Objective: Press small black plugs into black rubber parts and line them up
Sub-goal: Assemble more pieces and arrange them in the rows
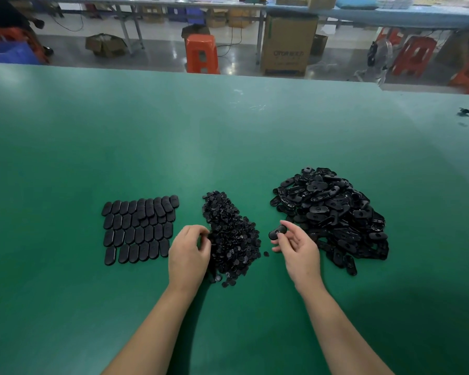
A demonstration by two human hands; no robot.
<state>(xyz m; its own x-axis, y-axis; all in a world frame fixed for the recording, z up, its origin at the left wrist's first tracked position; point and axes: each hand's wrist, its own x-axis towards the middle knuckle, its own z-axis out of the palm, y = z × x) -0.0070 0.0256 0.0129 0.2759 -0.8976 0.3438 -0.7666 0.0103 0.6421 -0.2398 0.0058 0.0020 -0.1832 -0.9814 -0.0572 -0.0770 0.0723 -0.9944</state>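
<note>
Two heaps [331, 212] of glossy oblong rubber

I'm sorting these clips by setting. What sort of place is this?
Most likely a small factory assembly floor. A long green workbench holds bulk heaps of black rubber parts and small plugs, and beyond it stand cardboard cartons and orange plastic stools by another worktable.

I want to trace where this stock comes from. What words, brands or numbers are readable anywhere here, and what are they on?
Cardboard box behind the green table: one line of print on its front, too blurred to read.
Black rubber parts, plugs, lined-up rows: no readable marking.
Nothing else legible.
</note>
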